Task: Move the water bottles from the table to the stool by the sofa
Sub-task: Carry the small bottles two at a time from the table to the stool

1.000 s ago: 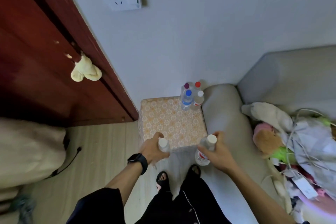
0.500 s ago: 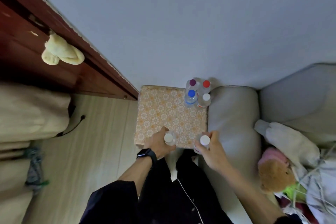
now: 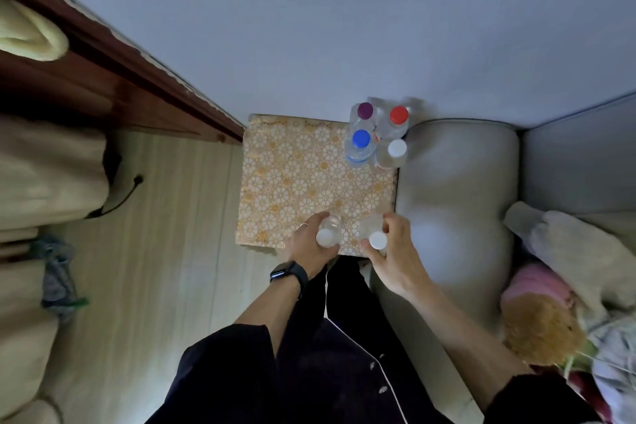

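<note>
An orange flower-patterned stool (image 3: 296, 179) stands against the wall beside the sofa arm (image 3: 454, 189). Several clear water bottles cluster at its far right corner, with purple (image 3: 364, 110), red (image 3: 398, 115), blue (image 3: 361, 139) and white (image 3: 396, 148) caps. My left hand (image 3: 309, 246) grips a white-capped bottle (image 3: 327, 234) over the stool's near edge. My right hand (image 3: 395, 255) grips another white-capped bottle (image 3: 375, 237) just to its right, also over the near edge. Whether either bottle rests on the stool is not visible.
A dark red wooden door (image 3: 113, 93) with a yellow cloth (image 3: 31, 38) is at the left. Beige bedding (image 3: 44, 169) and a black cable (image 3: 124, 196) lie on the wood floor. Plush toys (image 3: 543, 323) and clothes are piled on the sofa at right.
Both hands have carried their bottles forward from in front of the stool to over its near edge. The view has tilted down, closer to the stool.
</note>
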`<state>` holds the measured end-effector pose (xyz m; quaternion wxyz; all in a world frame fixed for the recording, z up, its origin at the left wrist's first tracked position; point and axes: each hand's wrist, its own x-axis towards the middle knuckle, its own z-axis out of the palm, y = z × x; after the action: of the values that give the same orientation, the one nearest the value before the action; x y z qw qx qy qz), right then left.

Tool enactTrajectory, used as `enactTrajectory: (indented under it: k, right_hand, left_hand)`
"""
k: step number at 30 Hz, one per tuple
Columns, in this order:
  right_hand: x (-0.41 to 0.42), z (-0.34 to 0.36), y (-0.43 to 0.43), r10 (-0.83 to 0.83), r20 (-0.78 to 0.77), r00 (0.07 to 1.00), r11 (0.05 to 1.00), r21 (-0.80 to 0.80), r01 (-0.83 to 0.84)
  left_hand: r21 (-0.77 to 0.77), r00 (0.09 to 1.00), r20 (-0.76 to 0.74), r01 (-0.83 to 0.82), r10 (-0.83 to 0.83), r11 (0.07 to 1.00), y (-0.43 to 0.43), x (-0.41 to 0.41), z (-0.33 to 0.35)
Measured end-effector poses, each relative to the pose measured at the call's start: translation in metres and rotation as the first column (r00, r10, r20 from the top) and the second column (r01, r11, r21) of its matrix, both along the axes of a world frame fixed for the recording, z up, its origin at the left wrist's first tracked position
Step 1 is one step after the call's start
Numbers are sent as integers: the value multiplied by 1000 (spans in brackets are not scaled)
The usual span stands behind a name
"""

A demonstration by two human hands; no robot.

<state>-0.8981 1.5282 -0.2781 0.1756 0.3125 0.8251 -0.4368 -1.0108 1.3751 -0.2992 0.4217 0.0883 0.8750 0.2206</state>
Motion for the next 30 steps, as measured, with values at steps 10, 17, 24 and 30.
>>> enactTrajectory:
  k: [10,17,24,30]
  right_hand:
    - [-2,-22,2,-45,58,997,999,31,44]
    - [0,-7,6,-65,76,995,997,36,63]
    - [4,-14,3,-44,140,989,995,97,31]
    - [-5,-17,16,-120,98,988,988,112,109]
  left_hand:
    - [41,999,29,-39,37,998,-7,2,-7]
    - [90,994,-111,31,-21,995,-10,4,1]
    - [87,988,-122,-80,90,993,10,7,1]
    - [162,982,-161,-69,95,984,42,-9,3]
